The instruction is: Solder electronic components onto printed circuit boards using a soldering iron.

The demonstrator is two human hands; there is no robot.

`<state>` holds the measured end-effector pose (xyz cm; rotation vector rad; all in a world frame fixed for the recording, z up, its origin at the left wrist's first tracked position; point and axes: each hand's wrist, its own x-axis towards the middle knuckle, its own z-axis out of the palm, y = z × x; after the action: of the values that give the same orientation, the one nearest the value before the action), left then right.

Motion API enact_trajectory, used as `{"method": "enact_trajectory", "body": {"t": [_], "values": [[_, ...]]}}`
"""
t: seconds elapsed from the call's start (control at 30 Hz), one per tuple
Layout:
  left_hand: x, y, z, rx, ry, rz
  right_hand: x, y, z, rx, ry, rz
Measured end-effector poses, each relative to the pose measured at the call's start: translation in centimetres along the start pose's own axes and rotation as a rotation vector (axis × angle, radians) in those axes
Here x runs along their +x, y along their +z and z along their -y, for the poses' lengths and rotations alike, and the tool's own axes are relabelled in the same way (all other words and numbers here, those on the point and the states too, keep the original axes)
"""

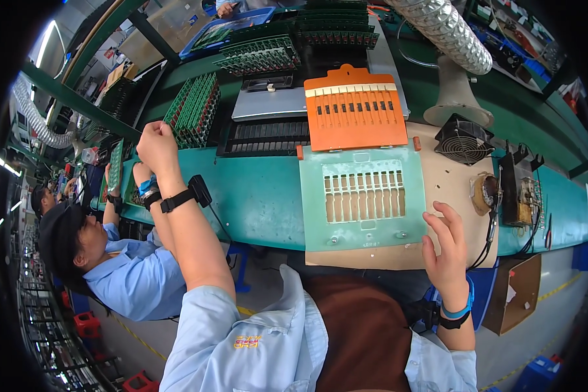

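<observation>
My left hand [157, 149] is raised at the left, its fingers curled together in a pinch; whatever lies between them, if anything, is hidden. Just right of it stands a row of upright green circuit boards [195, 114]. My right hand [447, 243] is open, fingers apart and holding nothing, beside the right edge of a light green fixture plate [315, 225]. Slotted openings fill the plate's middle, with brown board showing through. Hinged up behind it is an orange cover [356, 134] carrying a row of small black blocks.
More circuit boards [261, 55] stand in racks farther back. To the right are a black fan [464, 140], a metal extraction hood [456, 98] and a soldering unit [517, 186] with cables. A co-worker [121, 271] sits close on my left, arms near mine. A cardboard box [515, 297] is below the bench.
</observation>
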<state>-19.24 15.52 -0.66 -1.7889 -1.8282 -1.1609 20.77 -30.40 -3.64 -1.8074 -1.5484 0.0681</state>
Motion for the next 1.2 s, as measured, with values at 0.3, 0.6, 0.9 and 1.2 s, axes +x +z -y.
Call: {"method": "enact_trajectory", "body": {"t": [0.3, 0.6, 0.9, 1.2], "values": [[-0.2, -1.9, 0.2, -0.064, 0.034, -0.106, 0.3, 0.2, 0.5, 0.011, 0.020, 0.021], [-1.2, -5.3, -0.3, -0.091, 0.090, -0.344, 0.1, 0.2, 0.7, 0.024, 0.025, 0.036], [-3.2, -11.6, -2.7, -0.293, -0.022, -0.401, -0.3, -0.1, 1.3, 0.029, 0.037, 0.033], [-10.4, -18.5, -6.6, -0.678, 0.228, -0.346, 3.3, 0.7, 2.6, 0.340, -0.165, 0.080]]}}
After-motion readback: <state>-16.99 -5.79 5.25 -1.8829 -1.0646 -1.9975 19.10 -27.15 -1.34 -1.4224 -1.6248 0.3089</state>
